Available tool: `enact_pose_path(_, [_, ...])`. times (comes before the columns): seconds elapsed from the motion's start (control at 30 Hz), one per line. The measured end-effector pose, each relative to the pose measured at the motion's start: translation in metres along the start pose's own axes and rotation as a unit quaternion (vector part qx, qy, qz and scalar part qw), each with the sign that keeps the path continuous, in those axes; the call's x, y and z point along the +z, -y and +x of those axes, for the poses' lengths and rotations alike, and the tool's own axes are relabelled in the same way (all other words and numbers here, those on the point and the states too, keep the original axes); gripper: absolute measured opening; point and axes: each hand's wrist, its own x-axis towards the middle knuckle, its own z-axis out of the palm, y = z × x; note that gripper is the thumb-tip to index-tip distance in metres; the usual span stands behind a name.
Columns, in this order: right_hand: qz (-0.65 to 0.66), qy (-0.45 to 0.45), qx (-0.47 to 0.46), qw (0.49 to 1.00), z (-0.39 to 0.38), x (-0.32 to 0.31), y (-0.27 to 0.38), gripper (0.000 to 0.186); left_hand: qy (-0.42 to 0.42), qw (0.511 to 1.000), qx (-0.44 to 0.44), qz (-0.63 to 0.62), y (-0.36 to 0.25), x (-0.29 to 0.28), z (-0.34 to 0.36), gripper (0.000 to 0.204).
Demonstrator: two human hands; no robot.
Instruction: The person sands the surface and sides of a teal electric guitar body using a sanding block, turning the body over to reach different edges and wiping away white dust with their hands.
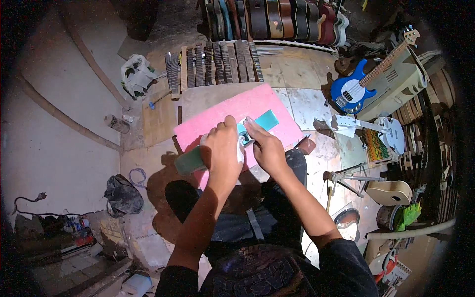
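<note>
A long flat teal bar lies slantwise over a pink board in front of me. My left hand is curled over the bar's middle, and the bar's darker end sticks out on its left. Close by, my right hand is bent inward with its fingertips pressed together at the bar. Between both hands shows a small whitish piece, mostly covered, so its kind is unclear. Pale dust coats some fingertips.
Several guitar necks lie in a row beyond the board; guitar bodies stand behind them. To the right are a blue bass guitar, a white guitar and a stand. A black bag sits at left.
</note>
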Motion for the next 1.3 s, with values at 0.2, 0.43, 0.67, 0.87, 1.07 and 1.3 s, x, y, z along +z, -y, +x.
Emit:
enact_pose_path(0.2, [0.105, 0.047, 0.029, 0.993, -0.009, -0.008, 0.003, 0.062, -0.012, 1.0, 0.003, 0.0, 0.002, -0.002, 0.0, 0.032])
enact_pose_path(0.43, [0.139, 0.08, 0.065, 0.985, -0.003, -0.01, 0.008, 0.067, -0.01, 1.0, -0.017, -0.002, 0.007, -0.004, 0.004, 0.032])
enact_pose_path(0.67, [0.067, 0.068, 0.04, 0.995, 0.01, -0.01, 0.008, 0.067, -0.012, 1.0, 0.004, -0.01, 0.007, -0.003, 0.007, 0.036])
enact_pose_path(0.87, [0.077, 0.087, 0.085, 0.99, 0.003, -0.016, 0.014, 0.063, -0.029, 0.999, 0.019, -0.002, 0.009, 0.002, 0.007, 0.035])
enact_pose_path(1.07, [0.163, 0.094, 0.09, 0.978, -0.002, -0.013, 0.01, 0.063, -0.022, 1.0, 0.004, -0.003, 0.011, -0.001, 0.007, 0.033])
enact_pose_path(1.3, [-0.022, 0.028, 0.017, 0.999, 0.007, -0.002, 0.003, 0.068, -0.027, 1.0, 0.012, 0.003, 0.009, 0.0, 0.006, 0.035])
